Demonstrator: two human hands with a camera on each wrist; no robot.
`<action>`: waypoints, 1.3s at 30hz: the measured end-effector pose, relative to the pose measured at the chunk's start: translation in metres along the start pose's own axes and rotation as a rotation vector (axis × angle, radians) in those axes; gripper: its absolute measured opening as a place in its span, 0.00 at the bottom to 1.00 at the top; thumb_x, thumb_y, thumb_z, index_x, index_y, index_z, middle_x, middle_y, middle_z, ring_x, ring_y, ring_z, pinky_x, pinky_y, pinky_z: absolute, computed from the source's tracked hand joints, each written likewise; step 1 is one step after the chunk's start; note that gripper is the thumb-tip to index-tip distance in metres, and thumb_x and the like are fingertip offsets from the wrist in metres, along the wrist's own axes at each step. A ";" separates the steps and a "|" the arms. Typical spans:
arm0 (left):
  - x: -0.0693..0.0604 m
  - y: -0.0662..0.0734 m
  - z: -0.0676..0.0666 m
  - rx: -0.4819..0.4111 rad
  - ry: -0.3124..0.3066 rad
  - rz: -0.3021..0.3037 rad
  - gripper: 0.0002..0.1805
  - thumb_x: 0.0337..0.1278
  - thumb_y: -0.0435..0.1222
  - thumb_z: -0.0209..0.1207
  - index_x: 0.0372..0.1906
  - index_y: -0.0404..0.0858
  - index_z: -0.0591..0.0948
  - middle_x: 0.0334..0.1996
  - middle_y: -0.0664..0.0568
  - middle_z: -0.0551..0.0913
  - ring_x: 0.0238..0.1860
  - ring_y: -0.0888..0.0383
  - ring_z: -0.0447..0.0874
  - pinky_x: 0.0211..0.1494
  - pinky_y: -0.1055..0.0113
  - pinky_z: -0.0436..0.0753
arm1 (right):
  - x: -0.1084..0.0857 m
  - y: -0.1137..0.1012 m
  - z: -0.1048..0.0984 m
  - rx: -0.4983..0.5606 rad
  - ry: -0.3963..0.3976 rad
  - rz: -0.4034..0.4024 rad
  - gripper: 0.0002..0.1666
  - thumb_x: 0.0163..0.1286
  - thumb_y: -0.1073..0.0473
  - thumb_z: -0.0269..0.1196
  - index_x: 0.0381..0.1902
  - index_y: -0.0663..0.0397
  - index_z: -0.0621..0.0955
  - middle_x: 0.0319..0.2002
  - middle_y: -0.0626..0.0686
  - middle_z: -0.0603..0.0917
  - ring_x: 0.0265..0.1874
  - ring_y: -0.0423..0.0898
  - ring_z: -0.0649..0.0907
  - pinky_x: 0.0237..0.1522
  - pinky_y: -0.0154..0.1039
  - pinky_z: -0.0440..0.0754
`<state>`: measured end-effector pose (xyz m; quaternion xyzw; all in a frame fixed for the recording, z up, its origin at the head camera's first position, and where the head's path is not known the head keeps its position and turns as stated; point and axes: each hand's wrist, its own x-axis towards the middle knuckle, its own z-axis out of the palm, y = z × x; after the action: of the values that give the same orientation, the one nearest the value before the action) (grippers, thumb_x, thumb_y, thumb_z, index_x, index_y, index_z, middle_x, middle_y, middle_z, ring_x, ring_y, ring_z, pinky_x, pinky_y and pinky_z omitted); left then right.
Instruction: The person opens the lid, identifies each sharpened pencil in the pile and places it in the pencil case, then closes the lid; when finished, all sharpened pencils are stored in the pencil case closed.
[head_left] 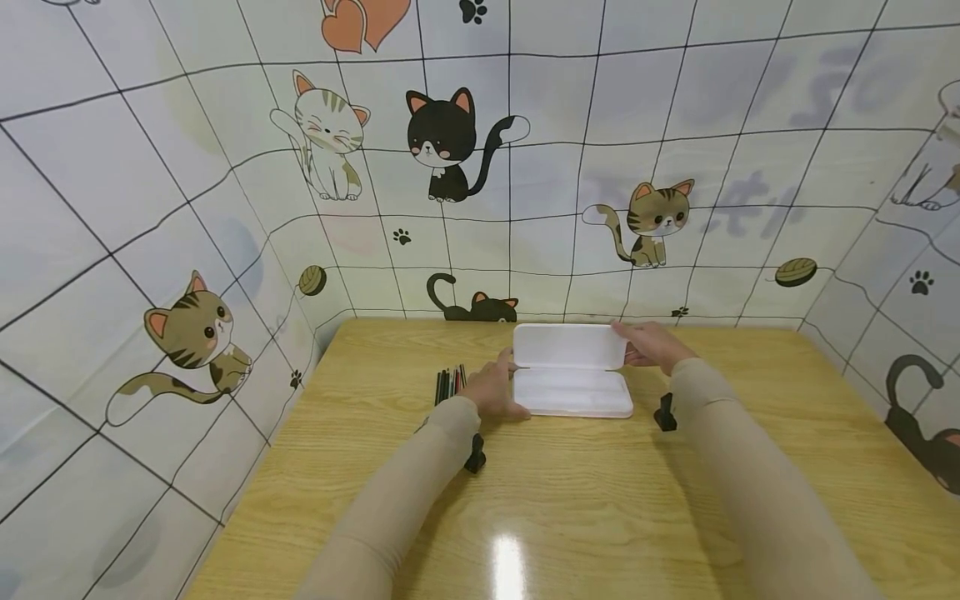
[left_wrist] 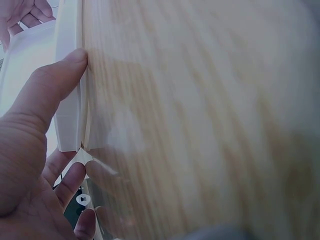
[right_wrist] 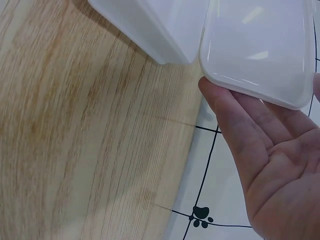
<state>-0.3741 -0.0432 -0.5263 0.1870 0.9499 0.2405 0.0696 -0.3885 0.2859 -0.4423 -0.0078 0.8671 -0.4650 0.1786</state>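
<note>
Left hand (head_left: 491,390) grips a long white plastic box (head_left: 566,392); right hand (head_left: 656,347) pinches its white lid (head_left: 568,346). Likely lid-turning; next needs care.

Cat-print gridded walls (head_left: 555,183) border a wooden table (head_left: 570,492).

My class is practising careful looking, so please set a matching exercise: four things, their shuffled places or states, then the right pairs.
1. white case
2. left hand
3. right hand
4. pencils

A. at the lid's right edge
B. open, lid raised
C. bunched on the table
D. at the case's left end

Pairs: 1-B; 2-D; 3-A; 4-C
</note>
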 end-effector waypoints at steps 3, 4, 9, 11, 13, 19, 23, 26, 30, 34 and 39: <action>-0.001 0.001 0.000 0.006 -0.001 -0.009 0.74 0.32 0.58 0.81 0.81 0.45 0.45 0.68 0.57 0.75 0.68 0.51 0.71 0.69 0.44 0.69 | 0.001 -0.001 0.002 -0.003 -0.003 0.000 0.57 0.75 0.26 0.45 0.74 0.75 0.60 0.63 0.74 0.74 0.57 0.61 0.81 0.64 0.53 0.76; -0.002 0.001 -0.001 0.003 -0.003 -0.013 0.74 0.33 0.58 0.81 0.81 0.45 0.44 0.68 0.57 0.75 0.68 0.51 0.70 0.69 0.44 0.69 | 0.001 -0.001 0.002 0.001 -0.003 0.005 0.57 0.75 0.26 0.45 0.74 0.74 0.60 0.63 0.74 0.74 0.57 0.61 0.81 0.64 0.53 0.76; -0.004 0.005 -0.004 -0.019 -0.016 -0.027 0.75 0.34 0.57 0.81 0.82 0.46 0.43 0.68 0.58 0.74 0.69 0.51 0.69 0.71 0.43 0.66 | 0.003 -0.003 0.005 0.025 -0.011 0.035 0.57 0.76 0.26 0.43 0.77 0.72 0.56 0.65 0.74 0.71 0.57 0.61 0.80 0.65 0.53 0.75; -0.005 0.005 -0.003 -0.022 -0.018 -0.032 0.75 0.33 0.57 0.81 0.82 0.46 0.43 0.68 0.58 0.74 0.69 0.51 0.69 0.71 0.43 0.66 | 0.003 -0.003 0.006 0.032 -0.005 0.049 0.54 0.78 0.28 0.42 0.77 0.71 0.55 0.65 0.74 0.70 0.57 0.61 0.80 0.65 0.54 0.75; -0.005 0.005 -0.003 -0.027 -0.015 -0.033 0.74 0.33 0.56 0.82 0.82 0.46 0.44 0.67 0.58 0.75 0.69 0.51 0.70 0.71 0.43 0.66 | 0.005 -0.004 0.008 0.032 0.005 0.060 0.52 0.79 0.31 0.41 0.78 0.71 0.54 0.66 0.74 0.70 0.57 0.62 0.80 0.65 0.54 0.75; -0.001 0.000 0.003 -0.014 0.002 -0.013 0.75 0.32 0.58 0.81 0.82 0.47 0.44 0.68 0.59 0.74 0.68 0.51 0.70 0.70 0.42 0.67 | 0.009 -0.004 0.013 0.035 0.052 0.089 0.50 0.80 0.32 0.39 0.78 0.70 0.54 0.65 0.73 0.70 0.55 0.61 0.81 0.62 0.53 0.77; 0.000 -0.001 0.003 -0.009 0.011 -0.003 0.75 0.32 0.59 0.81 0.82 0.45 0.44 0.68 0.58 0.74 0.68 0.51 0.70 0.70 0.42 0.67 | 0.011 -0.003 0.014 0.022 0.069 0.086 0.51 0.79 0.30 0.39 0.78 0.69 0.54 0.66 0.73 0.70 0.56 0.61 0.81 0.62 0.54 0.77; 0.000 0.001 0.001 -0.011 0.002 -0.015 0.75 0.32 0.58 0.81 0.82 0.45 0.44 0.68 0.57 0.74 0.68 0.50 0.70 0.71 0.42 0.67 | 0.010 -0.002 0.014 -0.001 0.073 0.068 0.51 0.79 0.30 0.38 0.78 0.70 0.54 0.66 0.73 0.69 0.57 0.62 0.81 0.63 0.55 0.76; 0.000 0.003 0.000 -0.021 -0.015 -0.025 0.75 0.32 0.58 0.81 0.82 0.46 0.43 0.68 0.57 0.74 0.69 0.50 0.69 0.71 0.42 0.65 | 0.003 -0.001 0.014 -0.035 0.069 0.044 0.52 0.79 0.29 0.36 0.78 0.69 0.53 0.66 0.74 0.69 0.57 0.63 0.80 0.65 0.57 0.74; 0.001 0.001 0.001 -0.014 -0.010 -0.011 0.75 0.32 0.59 0.81 0.82 0.46 0.44 0.68 0.57 0.75 0.68 0.50 0.70 0.70 0.42 0.67 | -0.003 -0.001 0.014 -0.062 0.070 0.017 0.55 0.78 0.27 0.35 0.78 0.70 0.52 0.66 0.76 0.69 0.59 0.65 0.80 0.66 0.59 0.72; 0.003 -0.003 0.004 -0.013 0.008 0.009 0.75 0.31 0.58 0.82 0.81 0.46 0.45 0.67 0.57 0.75 0.67 0.51 0.71 0.68 0.42 0.69 | -0.010 0.000 0.014 -0.099 0.079 -0.029 0.58 0.76 0.25 0.34 0.77 0.73 0.53 0.63 0.78 0.70 0.60 0.68 0.78 0.65 0.60 0.72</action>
<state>-0.3768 -0.0428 -0.5312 0.1899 0.9478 0.2475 0.0660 -0.3747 0.2768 -0.4461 -0.0108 0.8951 -0.4242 0.1369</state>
